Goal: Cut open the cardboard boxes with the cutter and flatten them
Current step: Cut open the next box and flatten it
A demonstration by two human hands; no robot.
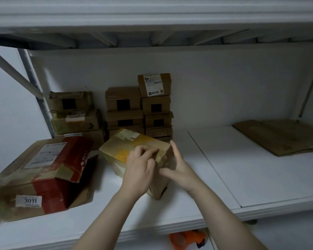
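A small cardboard box (124, 145) with yellow tape sits tilted on the white shelf (224, 177), in the middle of the view. My left hand (140, 170) lies on its near top edge, fingers bent and picking at the taped corner. My right hand (177, 168) is at the box's right end, fingers straight, index finger raised beside the corner and the others touching the side. No cutter is in view.
A larger box (34, 177) with red tape and a "3011" label lies at the left, one flap up. Stacks of small boxes (139, 109) stand against the back wall. Flattened cardboard (282, 138) lies at the far right. An orange object (188, 239) shows below the shelf.
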